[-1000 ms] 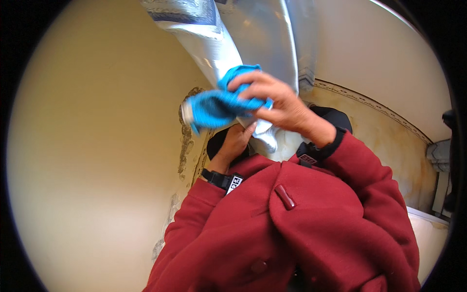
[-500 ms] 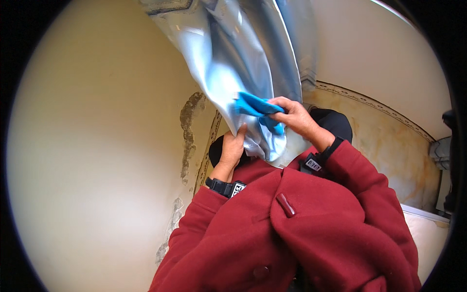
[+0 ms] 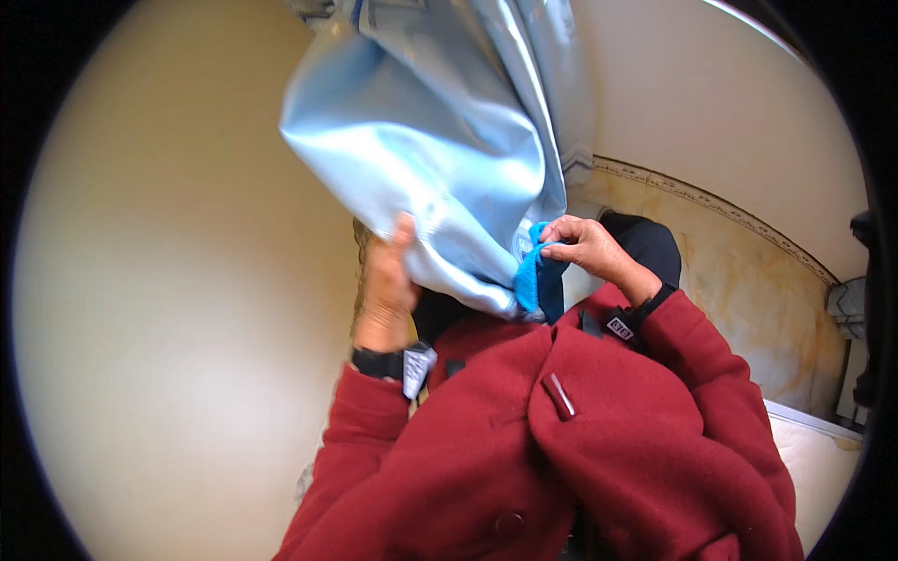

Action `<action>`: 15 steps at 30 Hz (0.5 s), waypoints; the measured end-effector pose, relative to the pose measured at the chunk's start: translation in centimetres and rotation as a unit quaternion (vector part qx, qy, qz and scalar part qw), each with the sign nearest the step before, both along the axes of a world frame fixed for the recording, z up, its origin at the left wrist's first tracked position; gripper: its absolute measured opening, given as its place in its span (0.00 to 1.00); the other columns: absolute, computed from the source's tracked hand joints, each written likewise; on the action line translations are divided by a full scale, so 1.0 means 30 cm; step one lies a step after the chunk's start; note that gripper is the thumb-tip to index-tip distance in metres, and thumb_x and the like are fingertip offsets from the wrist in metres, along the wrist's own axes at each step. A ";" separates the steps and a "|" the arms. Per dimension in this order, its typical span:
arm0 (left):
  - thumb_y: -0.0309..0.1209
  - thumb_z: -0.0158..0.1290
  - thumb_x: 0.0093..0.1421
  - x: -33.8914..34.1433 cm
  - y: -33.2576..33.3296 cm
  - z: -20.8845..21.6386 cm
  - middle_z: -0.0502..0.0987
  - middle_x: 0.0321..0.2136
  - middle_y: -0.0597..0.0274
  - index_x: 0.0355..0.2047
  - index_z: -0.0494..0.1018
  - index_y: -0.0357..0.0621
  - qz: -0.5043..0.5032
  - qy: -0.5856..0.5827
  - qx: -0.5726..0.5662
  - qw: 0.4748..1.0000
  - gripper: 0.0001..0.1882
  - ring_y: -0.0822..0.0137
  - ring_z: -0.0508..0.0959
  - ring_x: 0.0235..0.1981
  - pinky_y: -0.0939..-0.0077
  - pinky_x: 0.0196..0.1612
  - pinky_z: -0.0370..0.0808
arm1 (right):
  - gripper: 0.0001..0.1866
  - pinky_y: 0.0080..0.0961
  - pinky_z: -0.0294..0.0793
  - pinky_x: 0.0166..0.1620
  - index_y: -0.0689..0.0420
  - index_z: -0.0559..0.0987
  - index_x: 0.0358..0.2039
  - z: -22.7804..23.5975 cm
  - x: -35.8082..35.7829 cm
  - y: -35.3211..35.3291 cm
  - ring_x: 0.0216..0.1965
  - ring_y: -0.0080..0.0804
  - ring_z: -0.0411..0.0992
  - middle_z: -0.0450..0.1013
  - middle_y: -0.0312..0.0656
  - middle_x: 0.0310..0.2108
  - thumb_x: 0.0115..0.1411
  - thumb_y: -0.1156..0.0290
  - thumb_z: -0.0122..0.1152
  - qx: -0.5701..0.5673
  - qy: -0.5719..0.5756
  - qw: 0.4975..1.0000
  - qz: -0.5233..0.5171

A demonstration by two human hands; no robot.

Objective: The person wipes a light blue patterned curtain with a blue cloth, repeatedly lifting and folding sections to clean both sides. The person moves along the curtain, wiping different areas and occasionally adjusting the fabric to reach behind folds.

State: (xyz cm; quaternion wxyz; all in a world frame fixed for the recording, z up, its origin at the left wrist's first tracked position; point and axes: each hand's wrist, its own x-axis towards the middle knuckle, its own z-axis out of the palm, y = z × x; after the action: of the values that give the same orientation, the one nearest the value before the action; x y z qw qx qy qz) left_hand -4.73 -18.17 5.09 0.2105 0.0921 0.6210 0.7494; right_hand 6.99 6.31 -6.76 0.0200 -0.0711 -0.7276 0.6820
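Observation:
A shiny pale-blue sheet [image 3: 421, 140], perhaps a curtain or plastic cover, hangs down from the top of the view toward my lap. At its left edge my left hand [image 3: 385, 280] grips the material, thumb on the front face and the other fingers behind it; the hand is blurred. My right hand [image 3: 594, 251] pinches a bright blue cloth [image 3: 529, 276] between thumb and fingers, beside the sheet's lower right part. The cloth hangs downward from the fingertips, close against the sheet.
A plain cream wall [image 3: 159, 280] rises on the left, with peeling plaster behind my left wrist. To the right are a marbled tile band with a patterned border [image 3: 711, 201] and a grey pipe-like part [image 3: 847, 304]. My dark-clad knee [image 3: 645, 245] is beyond my right hand.
My left hand has moved left, spreading the sheet wider. My right hand has shifted slightly right and down with the blue cloth, which now hangs down instead of lying across the sheet.

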 end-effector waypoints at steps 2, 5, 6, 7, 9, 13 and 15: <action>0.38 0.47 0.67 0.040 0.078 -0.172 0.65 0.57 0.54 0.62 0.57 0.34 -0.021 -0.086 0.014 0.996 0.28 0.60 0.66 0.57 0.65 0.60 0.63 | 0.07 0.24 0.70 0.49 0.60 0.79 0.28 0.043 -0.022 -0.020 0.43 0.27 0.72 0.74 0.39 0.40 0.51 0.73 0.69 -0.013 0.144 0.989 0.009; 0.41 0.45 0.68 -0.001 0.135 -0.287 0.69 0.54 0.55 0.59 0.60 0.33 -0.042 -0.085 0.081 0.992 0.27 0.62 0.71 0.53 0.66 0.58 0.67 | 0.06 0.27 0.68 0.52 0.58 0.79 0.28 0.070 -0.059 -0.071 0.48 0.33 0.70 0.73 0.39 0.42 0.49 0.75 0.69 0.073 0.269 0.956 0.093; 0.41 0.44 0.69 -0.020 0.134 -0.281 0.71 0.52 0.55 0.57 0.62 0.33 -0.059 -0.070 0.132 0.987 0.25 0.63 0.72 0.51 0.66 0.57 0.68 | 0.07 0.27 0.69 0.49 0.58 0.79 0.29 0.061 -0.060 -0.085 0.46 0.34 0.71 0.73 0.39 0.42 0.48 0.76 0.68 0.130 0.271 0.944 0.137; 0.41 0.43 0.69 -0.056 0.138 -0.256 0.71 0.52 0.54 0.56 0.63 0.33 -0.095 -0.090 0.169 0.977 0.24 0.62 0.73 0.51 0.64 0.57 0.68 | 0.07 0.26 0.70 0.47 0.58 0.78 0.28 0.038 -0.062 -0.087 0.45 0.33 0.71 0.72 0.39 0.44 0.48 0.76 0.67 0.168 0.274 0.930 0.179; 0.42 0.42 0.69 -0.096 0.130 -0.179 0.71 0.52 0.53 0.55 0.63 0.33 -0.130 -0.031 0.223 0.966 0.24 0.60 0.73 0.51 0.61 0.57 0.68 | 0.07 0.27 0.73 0.42 0.58 0.78 0.27 -0.022 -0.051 -0.073 0.39 0.33 0.73 0.74 0.40 0.38 0.47 0.77 0.68 0.235 0.223 0.936 0.136; 0.49 0.46 0.66 -0.047 0.068 -0.046 0.68 0.56 0.53 0.59 0.60 0.39 -0.131 -0.008 0.301 0.944 0.30 0.58 0.69 0.56 0.55 0.60 0.66 | 0.05 0.22 0.73 0.32 0.58 0.78 0.29 -0.109 0.008 -0.016 0.29 0.22 0.72 0.74 0.32 0.25 0.51 0.77 0.66 0.063 -0.081 0.993 0.054; 0.48 0.51 0.64 0.016 0.108 -0.076 0.68 0.54 0.56 0.60 0.60 0.41 -0.082 0.012 0.157 0.984 0.32 0.61 0.69 0.55 0.56 0.57 0.68 | 0.07 0.22 0.73 0.34 0.59 0.78 0.33 -0.111 0.018 -0.021 0.31 0.21 0.72 0.74 0.32 0.27 0.53 0.76 0.66 -0.038 -0.068 0.997 0.006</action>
State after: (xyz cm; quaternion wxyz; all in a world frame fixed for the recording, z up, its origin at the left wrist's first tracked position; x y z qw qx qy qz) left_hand -4.25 -14.93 2.82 0.2465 0.1841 0.4883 0.8166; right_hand 7.53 5.68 -10.10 -0.0360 -0.1132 -0.7015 0.7027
